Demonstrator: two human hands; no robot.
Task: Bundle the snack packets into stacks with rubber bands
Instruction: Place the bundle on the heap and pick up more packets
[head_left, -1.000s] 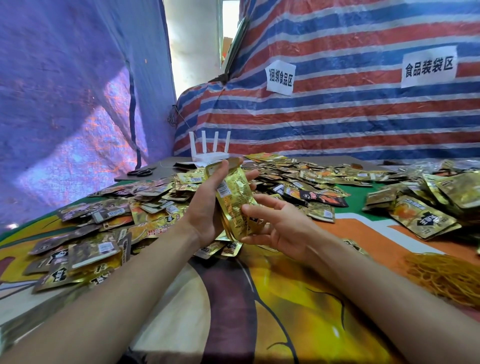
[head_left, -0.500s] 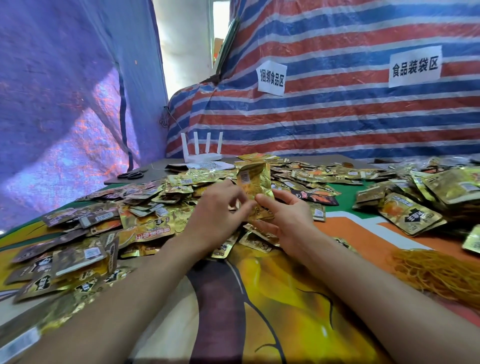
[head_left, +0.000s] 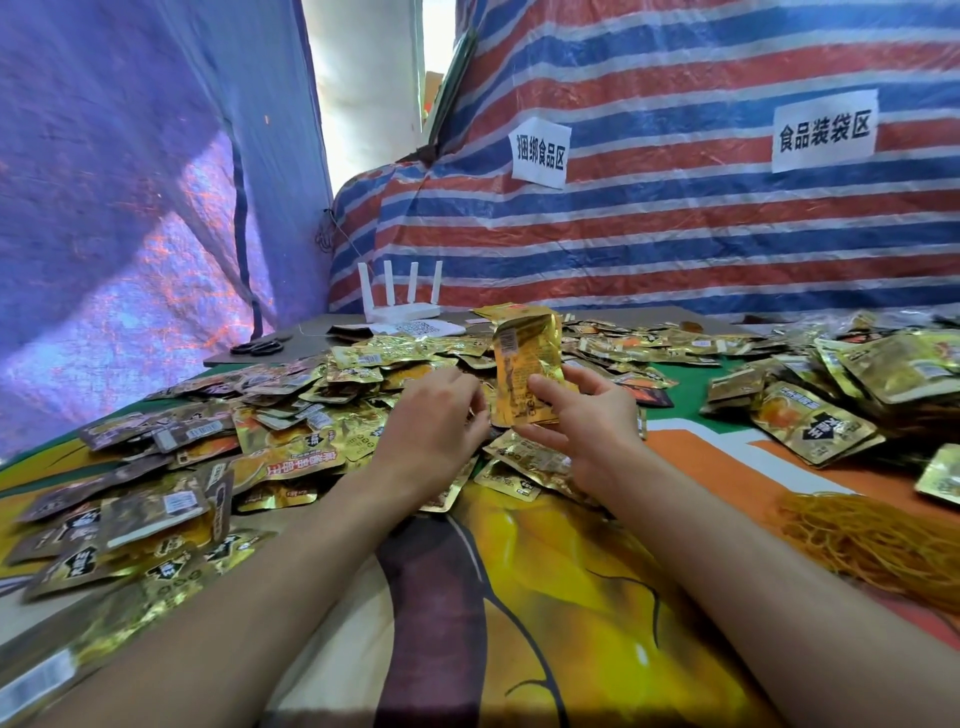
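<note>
**Router, Scissors and Signs Sitting Around the Work**

A white four-antenna router (head_left: 400, 312) is standing at the far end of the tabletop (head_left: 545, 597), which is showing a bright printed cloth. A QR-code sheet (head_left: 428, 328) is lying just in front of it, and black scissors (head_left: 260, 345) are lying to its left. A near paper sign (head_left: 540, 153) and a far paper sign (head_left: 825, 130) are hanging on the striped tarp (head_left: 675, 234); a blue tarp (head_left: 130, 208) is hanging at left.

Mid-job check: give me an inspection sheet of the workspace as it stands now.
Surface: printed cloth, lying flat.
Job's things: packet stack held upright; loose packets spread left, centre and right; rubber bands heaped at right.
Clutter: scissors and white router at the far edge.
Grippers: right hand grips the stack; left hand curled beside its lower edge, contact unclear.
Cables: thin wire hanging on the striped tarp.
Surroundings: striped tarp with two paper signs; blue tarp at left.
</note>
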